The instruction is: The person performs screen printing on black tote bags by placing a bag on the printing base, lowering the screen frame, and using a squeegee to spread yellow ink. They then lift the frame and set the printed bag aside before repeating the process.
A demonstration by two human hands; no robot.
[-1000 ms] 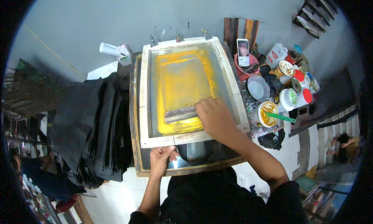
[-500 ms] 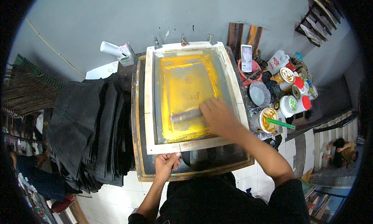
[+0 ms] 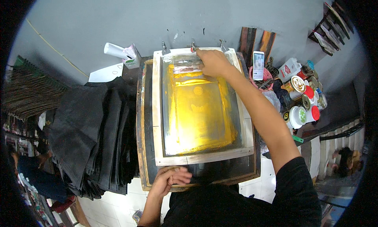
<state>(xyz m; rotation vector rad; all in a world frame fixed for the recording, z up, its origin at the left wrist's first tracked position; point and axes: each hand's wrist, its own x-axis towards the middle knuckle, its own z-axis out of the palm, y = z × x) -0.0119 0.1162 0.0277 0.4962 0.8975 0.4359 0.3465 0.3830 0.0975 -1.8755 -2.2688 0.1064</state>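
Observation:
A white wooden screen-printing frame (image 3: 158, 116) lies over a dark board (image 3: 224, 170) with a brown rim. Yellow ink (image 3: 197, 126) coats its mesh, with a thicker ridge near the far end. My right hand (image 3: 215, 63) is closed on the right end of a squeegee (image 3: 186, 64), which rests across the far part of the mesh; the fingers partly cover its grip. Below the frame's near edge, over the board, is my left hand (image 3: 170, 179). Its fingers are loosely stretched to the right, holding nothing visible.
Black fabric pieces (image 3: 80, 128) hang in a thick stack at left. At right are a propped phone (image 3: 258, 65), ink tubs (image 3: 297, 85) and jars. Metal clamps (image 3: 193, 45) line the far edge. A crouching person (image 3: 348, 162) is at far right; another person's arm (image 3: 43, 160) shows at far left.
My right hand has carried the squeegee from the near part of the mesh to its far end. My left hand has come off the frame's near edge and its fingers have straightened.

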